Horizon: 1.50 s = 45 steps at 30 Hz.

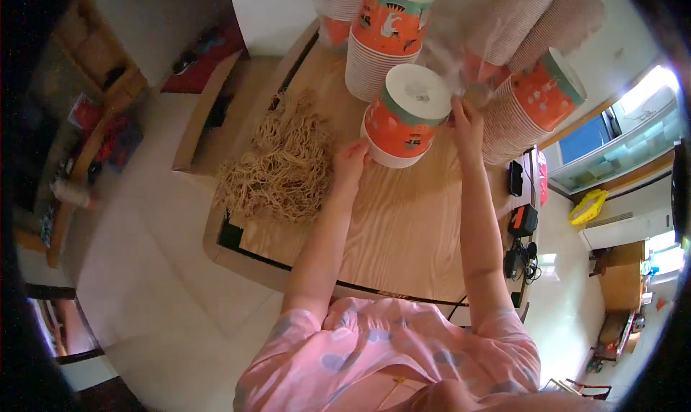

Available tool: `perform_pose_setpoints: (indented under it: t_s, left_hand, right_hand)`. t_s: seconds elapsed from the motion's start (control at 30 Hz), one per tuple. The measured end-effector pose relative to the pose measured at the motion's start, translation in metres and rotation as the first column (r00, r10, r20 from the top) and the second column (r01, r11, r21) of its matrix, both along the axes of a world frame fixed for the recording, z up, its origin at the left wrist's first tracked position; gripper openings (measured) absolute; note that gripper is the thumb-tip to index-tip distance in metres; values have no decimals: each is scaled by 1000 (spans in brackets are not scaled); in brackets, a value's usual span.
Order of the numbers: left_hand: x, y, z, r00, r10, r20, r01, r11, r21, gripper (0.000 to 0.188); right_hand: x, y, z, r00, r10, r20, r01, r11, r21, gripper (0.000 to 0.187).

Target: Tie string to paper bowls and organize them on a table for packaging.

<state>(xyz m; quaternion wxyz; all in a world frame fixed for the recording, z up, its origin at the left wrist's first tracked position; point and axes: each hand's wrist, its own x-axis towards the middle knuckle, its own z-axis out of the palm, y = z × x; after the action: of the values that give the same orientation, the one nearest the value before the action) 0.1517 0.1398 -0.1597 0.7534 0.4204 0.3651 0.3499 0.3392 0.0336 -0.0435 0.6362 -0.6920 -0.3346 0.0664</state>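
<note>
An orange and green paper bucket (400,132) stands upside down on the wooden table, its white round base upward. The fingers of my left hand (350,166) are closed at the bucket's lower left rim. At its far right side, the bent fingers of my right hand (466,120) are pressed together close to the base's edge. What lies between those right fingertips is too small to make out. Beside my left hand lies a loose heap of tan cords (281,163).
Behind the bucket rises a nested bucket stack (389,34); another stack (529,106) leans at the right. Plastic-wrapped stacks (515,23) stand farther back. A cardboard box (205,117) adjoins the wooden table (389,232) at left. Black devices with cables (522,246) sit by its right edge.
</note>
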Motion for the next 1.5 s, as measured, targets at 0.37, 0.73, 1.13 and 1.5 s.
perform_pose_setpoints:
  t_s: [0.37,0.73,1.13,1.5]
  left_hand:
    - [2,14,1,987,-141,71,149,982,-120,11]
    - [5,12,21,990,-89,106,108,975,-192,9]
    - [-27,-33,99,939,-143,313,136,990,44,12]
    - [-127,-99,89,1000,-17,5,2,364,931,21]
  right_hand:
    - [-8,0,20,999,44,27,-44,999,-8,30]
    - [11,-1,25,996,34,77,-32,999,-21,32]
    - [-67,-100,79,984,37,175,-50,996,68,28]
    - [-131,-213,-9,886,330,-325,-329,942,60,36]
